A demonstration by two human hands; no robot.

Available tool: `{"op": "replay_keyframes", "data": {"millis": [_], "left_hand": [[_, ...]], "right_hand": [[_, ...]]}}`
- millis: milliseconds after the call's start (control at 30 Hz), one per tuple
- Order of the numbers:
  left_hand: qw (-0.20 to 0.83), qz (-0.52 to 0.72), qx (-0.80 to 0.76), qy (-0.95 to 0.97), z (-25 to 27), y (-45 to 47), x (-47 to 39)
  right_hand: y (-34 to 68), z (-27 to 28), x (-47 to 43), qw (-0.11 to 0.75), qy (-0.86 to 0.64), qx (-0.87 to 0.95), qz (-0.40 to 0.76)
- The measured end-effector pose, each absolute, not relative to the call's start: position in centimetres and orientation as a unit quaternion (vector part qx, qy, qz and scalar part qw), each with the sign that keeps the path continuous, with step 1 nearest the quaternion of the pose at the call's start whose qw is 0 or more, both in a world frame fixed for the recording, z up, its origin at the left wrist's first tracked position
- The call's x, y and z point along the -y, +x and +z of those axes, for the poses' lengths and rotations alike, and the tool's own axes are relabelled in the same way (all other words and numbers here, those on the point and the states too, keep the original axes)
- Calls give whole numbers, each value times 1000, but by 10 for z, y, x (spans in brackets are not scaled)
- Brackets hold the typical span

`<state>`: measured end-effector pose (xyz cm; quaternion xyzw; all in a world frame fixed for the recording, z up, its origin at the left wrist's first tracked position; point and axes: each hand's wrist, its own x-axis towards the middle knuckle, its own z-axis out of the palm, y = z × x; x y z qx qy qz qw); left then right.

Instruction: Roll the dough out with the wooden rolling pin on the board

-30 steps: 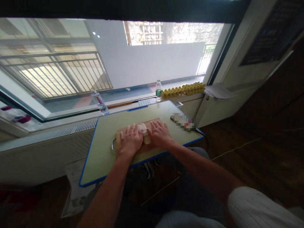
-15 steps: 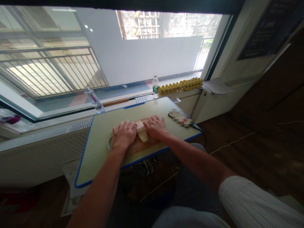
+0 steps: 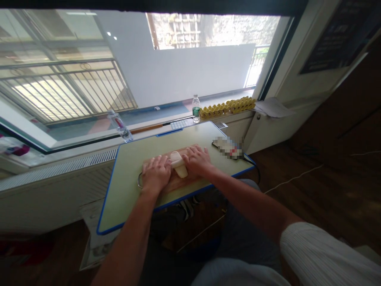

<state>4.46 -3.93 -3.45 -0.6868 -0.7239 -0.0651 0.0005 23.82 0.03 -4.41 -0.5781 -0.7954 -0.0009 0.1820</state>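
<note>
Dough (image 3: 182, 171) flattened to a long strip — pin (image 3: 176, 163) laid across it.
The left hand (image 3: 156, 171) rests palm down over the pin's left end, fingers straight and unclamped; next, between the hands, the dough lies on the board (image 3: 172, 185), showing both sides of the pin; the right hand (image 3: 199, 159) lies likewise over the other end. The flattening looks well along, yet the pin is not lifted away — the strip's thickness, hence how much rolling is left, I cannot tell.
</note>
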Motion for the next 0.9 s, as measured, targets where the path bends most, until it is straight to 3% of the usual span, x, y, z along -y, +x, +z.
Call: {"op": "replay_keyframes", "data": {"millis": [300, 700, 900], "left_hand": [[80, -136, 689, -707, -49, 65, 117], [0, -70, 734, -675, -33, 45, 8], [27, -102, 717, -689, -42, 50, 40]], "right_hand": [[264, -75, 71, 220, -590, 777, 13], [230, -41, -16, 165, -585, 793, 23], [237, -44, 10, 201, -574, 793, 6]]}}
